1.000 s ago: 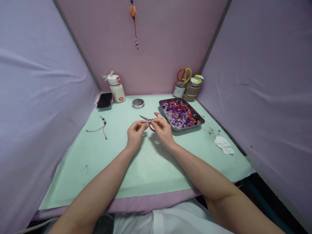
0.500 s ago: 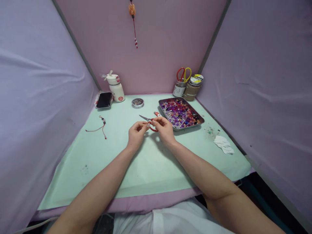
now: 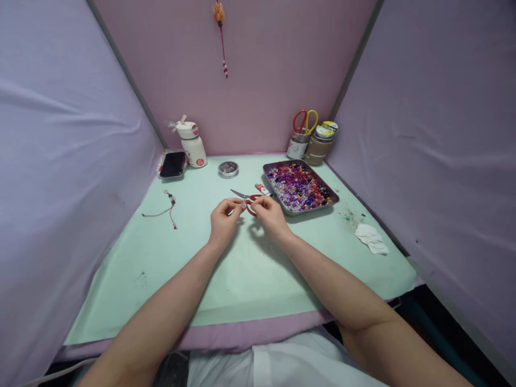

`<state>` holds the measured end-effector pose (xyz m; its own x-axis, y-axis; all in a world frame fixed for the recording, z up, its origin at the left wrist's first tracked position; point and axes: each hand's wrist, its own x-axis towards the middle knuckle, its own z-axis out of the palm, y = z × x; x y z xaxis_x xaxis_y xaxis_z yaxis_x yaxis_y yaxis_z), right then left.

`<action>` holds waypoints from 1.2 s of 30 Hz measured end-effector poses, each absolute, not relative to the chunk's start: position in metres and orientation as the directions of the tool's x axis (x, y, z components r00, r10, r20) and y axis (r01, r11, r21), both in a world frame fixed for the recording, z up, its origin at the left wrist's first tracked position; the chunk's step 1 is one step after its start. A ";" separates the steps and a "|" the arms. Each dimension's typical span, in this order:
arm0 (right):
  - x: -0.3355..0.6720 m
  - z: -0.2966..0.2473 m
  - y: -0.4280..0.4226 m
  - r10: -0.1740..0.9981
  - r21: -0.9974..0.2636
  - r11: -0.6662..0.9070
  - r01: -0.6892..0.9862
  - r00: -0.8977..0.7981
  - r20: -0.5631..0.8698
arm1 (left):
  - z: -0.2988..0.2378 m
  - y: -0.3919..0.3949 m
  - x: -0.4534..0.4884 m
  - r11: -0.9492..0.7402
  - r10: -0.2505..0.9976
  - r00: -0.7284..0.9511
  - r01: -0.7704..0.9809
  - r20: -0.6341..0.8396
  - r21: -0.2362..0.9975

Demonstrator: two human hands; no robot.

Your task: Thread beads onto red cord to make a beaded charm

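fingers bent: left hand pinching small clear piece, right hand close by (hold unclear), forearms converging

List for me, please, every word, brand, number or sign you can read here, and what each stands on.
"316", apparently: red sticker on the white bottle; small and slightly blurred.
Dark marks on the yellow-and-white lid of the brown jar: too blurred to read.
Pale label on the cup: too small to read.
Red-and-white item beside the bead tray: any marks too small to read.
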<state>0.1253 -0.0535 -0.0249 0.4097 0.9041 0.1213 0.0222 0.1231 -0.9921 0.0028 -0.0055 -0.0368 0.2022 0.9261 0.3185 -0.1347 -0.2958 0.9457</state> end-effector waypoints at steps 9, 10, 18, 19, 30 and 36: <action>0.125 -0.027 -0.053 0.885 -0.952 0.243 0.187 0.359 0.297 | -0.038 -0.004 0.002 -0.331 0.913 0.192 -0.169 0.360 0.929; 0.125 -0.028 -0.053 0.888 -0.952 0.241 0.187 0.354 0.294 | -0.037 -0.004 0.002 -0.332 0.912 0.196 -0.170 0.362 0.928; 0.125 -0.027 -0.055 0.914 -0.966 0.189 0.174 0.328 0.238 | -0.037 -0.005 0.003 -0.328 0.906 0.219 -0.175 0.361 0.928; 0.125 -0.026 -0.056 0.918 -0.968 0.182 0.175 0.324 0.231 | -0.037 -0.006 0.003 -0.325 0.907 0.223 -0.173 0.358 0.930; 0.126 -0.027 -0.054 0.930 -0.969 0.172 0.180 0.294 0.219 | -0.035 -0.007 0.002 -0.324 0.904 0.238 -0.157 0.354 0.933; 0.126 -0.028 -0.054 0.936 -0.971 0.161 0.175 0.286 0.206 | -0.036 -0.007 0.002 -0.332 0.896 0.251 -0.166 0.366 0.928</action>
